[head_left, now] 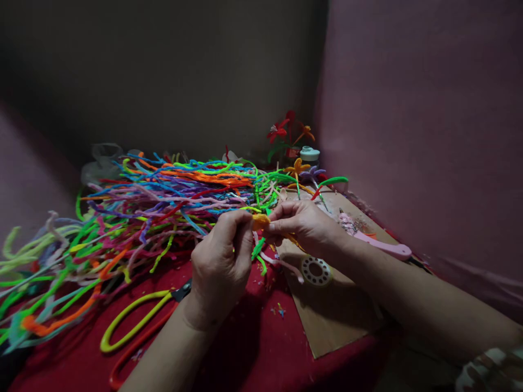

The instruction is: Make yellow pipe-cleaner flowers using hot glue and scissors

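Observation:
Both hands meet near the middle of the view around a small yellow-orange fuzzy piece. My left hand pinches its left end between thumb and fingers. From the right, my right hand grips the other end, and an orange strand hangs below its fingers. Behind and left of my hands lies a large heap of colourful pipe cleaners. Green and pale pink stems lie just below the fingers.
Scissors with yellow and red handles lie on the red cloth. At the right, a cardboard sheet bears a white tape roll and a pink-handled tool. Fuzzy flowers and a pale-lidded jar stand behind.

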Demonstrator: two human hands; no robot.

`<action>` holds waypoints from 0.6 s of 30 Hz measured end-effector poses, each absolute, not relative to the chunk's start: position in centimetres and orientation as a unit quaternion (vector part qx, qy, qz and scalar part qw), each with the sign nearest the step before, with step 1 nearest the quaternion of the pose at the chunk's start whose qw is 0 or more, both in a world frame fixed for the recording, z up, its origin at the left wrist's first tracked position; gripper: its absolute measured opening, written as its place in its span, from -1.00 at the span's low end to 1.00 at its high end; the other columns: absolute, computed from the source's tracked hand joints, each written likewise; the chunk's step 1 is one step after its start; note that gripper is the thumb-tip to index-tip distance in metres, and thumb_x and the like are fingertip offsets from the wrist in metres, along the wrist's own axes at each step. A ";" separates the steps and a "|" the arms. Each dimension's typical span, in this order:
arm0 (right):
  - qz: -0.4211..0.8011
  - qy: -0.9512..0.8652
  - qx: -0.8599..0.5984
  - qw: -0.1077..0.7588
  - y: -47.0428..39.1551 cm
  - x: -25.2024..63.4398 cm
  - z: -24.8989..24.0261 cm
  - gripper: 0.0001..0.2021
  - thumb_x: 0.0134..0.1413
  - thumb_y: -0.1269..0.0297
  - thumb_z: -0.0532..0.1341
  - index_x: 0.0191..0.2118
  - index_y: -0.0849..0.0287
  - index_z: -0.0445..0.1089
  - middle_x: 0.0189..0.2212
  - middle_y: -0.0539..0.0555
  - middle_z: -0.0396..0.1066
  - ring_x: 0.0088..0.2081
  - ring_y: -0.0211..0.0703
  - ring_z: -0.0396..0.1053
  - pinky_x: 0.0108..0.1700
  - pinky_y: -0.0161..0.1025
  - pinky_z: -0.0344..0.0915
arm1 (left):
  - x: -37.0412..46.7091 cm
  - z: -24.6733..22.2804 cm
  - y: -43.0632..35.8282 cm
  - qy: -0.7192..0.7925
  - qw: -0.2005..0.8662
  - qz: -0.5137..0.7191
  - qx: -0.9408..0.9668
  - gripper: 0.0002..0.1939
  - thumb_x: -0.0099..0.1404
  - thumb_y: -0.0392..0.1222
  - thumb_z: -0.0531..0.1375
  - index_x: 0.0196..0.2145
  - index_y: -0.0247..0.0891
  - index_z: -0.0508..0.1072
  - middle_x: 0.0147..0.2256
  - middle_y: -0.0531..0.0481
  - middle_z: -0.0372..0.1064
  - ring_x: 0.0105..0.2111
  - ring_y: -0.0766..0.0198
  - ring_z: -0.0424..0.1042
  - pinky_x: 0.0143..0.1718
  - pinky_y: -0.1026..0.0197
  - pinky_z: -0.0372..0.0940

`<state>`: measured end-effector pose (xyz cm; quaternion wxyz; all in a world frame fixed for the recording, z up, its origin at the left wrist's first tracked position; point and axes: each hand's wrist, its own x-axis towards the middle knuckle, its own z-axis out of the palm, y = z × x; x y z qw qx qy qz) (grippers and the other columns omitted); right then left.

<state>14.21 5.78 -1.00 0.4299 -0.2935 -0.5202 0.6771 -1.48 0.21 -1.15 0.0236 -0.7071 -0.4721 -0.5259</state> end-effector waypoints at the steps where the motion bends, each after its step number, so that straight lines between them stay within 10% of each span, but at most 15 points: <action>1: 0.679 -0.518 -0.298 0.427 5.8 14.2 -1.0 -0.86 -0.30 0.40 0.39 -0.55 0.25 0.41 -0.65 -0.01 0.41 -0.60 -0.30 0.35 -0.50 -0.33 0.28 | -1.5 -1.2 0.2 -0.470 0.028 -0.524 -0.709 -0.86 0.22 -0.33 0.12 -0.24 -0.20 0.36 -0.37 0.07 0.42 -0.39 0.35 0.44 -0.35 0.35 0.27; 18: 0.510 -0.710 -0.365 0.320 5.7 14.7 -0.2 -0.85 -0.10 0.45 0.14 -0.57 0.28 0.42 -0.68 -0.05 0.27 -0.62 -0.37 0.14 -0.54 -0.35 0.06 | -1.7 -1.3 0.3 -0.433 0.060 -0.489 -0.755 -0.84 0.22 -0.39 0.12 -0.24 -0.23 0.34 -0.35 0.04 0.43 -0.38 0.36 0.45 -0.32 0.36 0.29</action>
